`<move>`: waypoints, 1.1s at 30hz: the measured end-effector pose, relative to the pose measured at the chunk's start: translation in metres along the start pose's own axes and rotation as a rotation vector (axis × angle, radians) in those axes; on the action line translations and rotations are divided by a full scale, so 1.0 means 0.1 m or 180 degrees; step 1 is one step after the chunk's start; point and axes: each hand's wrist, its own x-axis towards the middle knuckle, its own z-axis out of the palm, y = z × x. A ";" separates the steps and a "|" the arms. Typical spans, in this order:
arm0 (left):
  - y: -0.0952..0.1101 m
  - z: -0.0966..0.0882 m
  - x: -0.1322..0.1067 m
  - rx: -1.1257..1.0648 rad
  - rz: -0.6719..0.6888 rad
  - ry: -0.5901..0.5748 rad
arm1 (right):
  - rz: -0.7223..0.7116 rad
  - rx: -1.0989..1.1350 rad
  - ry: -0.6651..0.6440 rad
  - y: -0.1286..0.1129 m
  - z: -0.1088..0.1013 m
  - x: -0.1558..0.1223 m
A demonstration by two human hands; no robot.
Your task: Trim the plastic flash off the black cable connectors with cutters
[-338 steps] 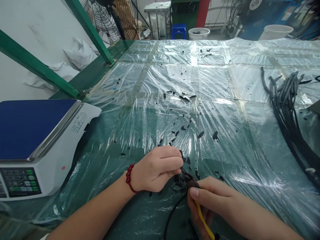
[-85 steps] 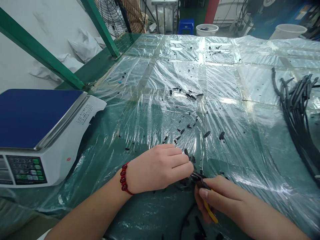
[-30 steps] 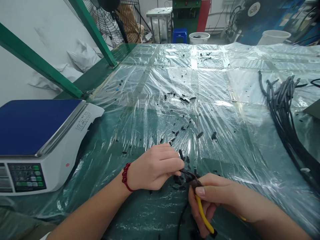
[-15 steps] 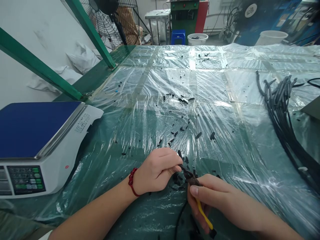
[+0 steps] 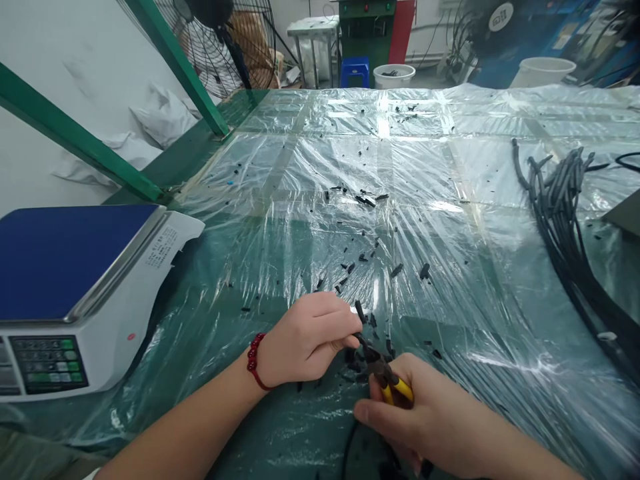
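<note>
My left hand (image 5: 307,340), with a red bead bracelet on the wrist, is closed in a pinch on the end of a thin black cable (image 5: 349,440) that runs down toward the lower edge. My right hand (image 5: 425,417) grips yellow-handled pliers (image 5: 387,380), whose dark jaws meet the cable end at my left fingertips. Both hands rest low on the green table (image 5: 200,160), which is covered in clear plastic film. Several short black cut-off bits (image 5: 395,270) lie scattered just beyond my hands.
A white weighing scale with a blue platform (image 5: 75,293) stands at the left. A bundle of black cables (image 5: 570,227) lies along the right side. A green slanted frame beam (image 5: 85,143), a floor fan (image 5: 225,40), a blue stool and white buckets are at the back.
My right hand has turned over the pliers, so its thumb and the yellow handles now sit on top. The left hand stays pinched at the same spot.
</note>
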 end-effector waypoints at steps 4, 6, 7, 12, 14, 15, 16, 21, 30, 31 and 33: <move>-0.03 -0.14 0.03 0.0341 0.0301 -0.0365 | -0.0259 0.0112 -0.0206 0.01 0.04 0.07; -0.04 -0.17 0.04 0.0521 0.0298 -0.0449 | -0.0428 0.0328 -0.0241 0.04 0.05 0.11; -0.04 -0.17 0.03 0.0576 0.0275 -0.0465 | -0.0510 0.0468 -0.0245 0.05 0.05 0.13; -0.05 -0.16 0.02 0.0667 0.0238 -0.0404 | -0.0765 0.0760 -0.0379 0.05 -0.03 0.15; -0.04 -0.16 0.02 0.0690 0.0235 -0.0404 | -0.0805 0.0702 -0.0440 0.02 -0.08 0.11; -0.04 -0.16 0.02 0.0694 0.0236 -0.0406 | -0.0818 0.0678 -0.0463 0.00 -0.10 0.09; -0.04 -0.16 0.01 0.0689 0.0243 -0.0410 | -0.0824 0.0657 -0.0479 -0.01 -0.12 0.08; -0.04 -0.16 0.00 0.0685 0.0238 -0.0431 | -0.0858 0.0634 -0.0360 -0.05 -0.13 0.04; -0.01 -0.16 -0.01 0.0589 0.0105 -0.0424 | -0.0896 0.0154 0.0042 -0.09 -0.12 0.04; 0.00 -0.16 -0.01 0.0557 0.0073 -0.0432 | -0.0921 0.0079 0.0090 -0.09 -0.12 0.04; 0.01 -0.17 -0.01 0.0481 0.0025 -0.0420 | -0.0975 -0.0049 0.0188 -0.09 -0.12 0.04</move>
